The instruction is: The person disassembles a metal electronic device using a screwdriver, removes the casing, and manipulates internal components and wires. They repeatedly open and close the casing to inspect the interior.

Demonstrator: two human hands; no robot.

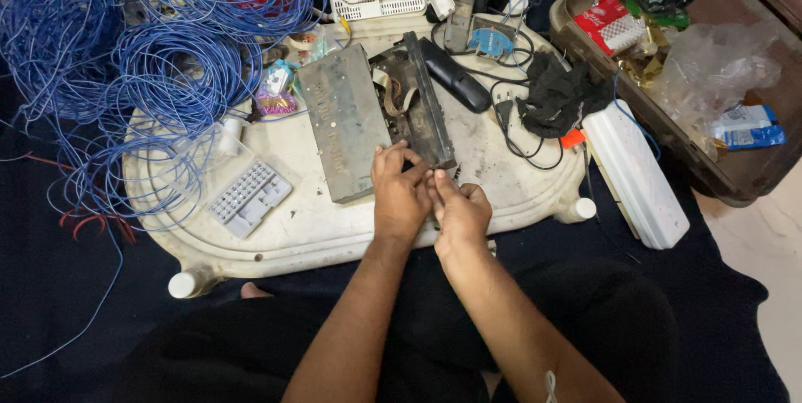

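Colour key. Off-white tray (pixel 317 232) at centre; blue wire coils (pixel 159 60) at 10 o'clock; grey-green metal cover (pixel 342 119) beside a black chassis (pixel 422 98); grey key block (pixel 249 194) at 9 o'clock; white box (pixel 635 173) at 3 o'clock; red-and-white packet (pixel 608 23) at 1 o'clock.

A red and white packet (pixel 608 25) lies in the open brown case (pixel 585 52) at upper right; a blue and white pouch (pixel 749 126) lies lower. A purple wrapper (pixel 274 92) lies on the desk (pixel 334 219).
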